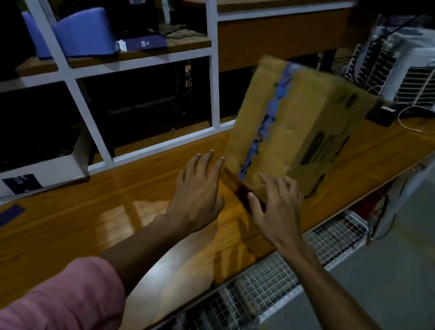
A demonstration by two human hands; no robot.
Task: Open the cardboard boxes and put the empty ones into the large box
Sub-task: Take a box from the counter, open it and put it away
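Note:
A brown cardboard box (297,126) stands tilted on the wooden table (86,218), its taped face toward me with a strip of blue tape down the seam and dark print on its right side. It is blurred. My left hand (197,190) hovers just left of the box's lower corner with fingers spread, holding nothing. My right hand (278,206) is at the box's bottom edge, fingers spread and touching or nearly touching the cardboard. No large box is in view.
White-framed shelves (214,57) with a blue tub (86,30) line the far side of the table. A white air cooler (416,68) stands at the right end, beside a small black device (385,115) and a white cable. A wire mesh rack (262,284) runs under the near edge.

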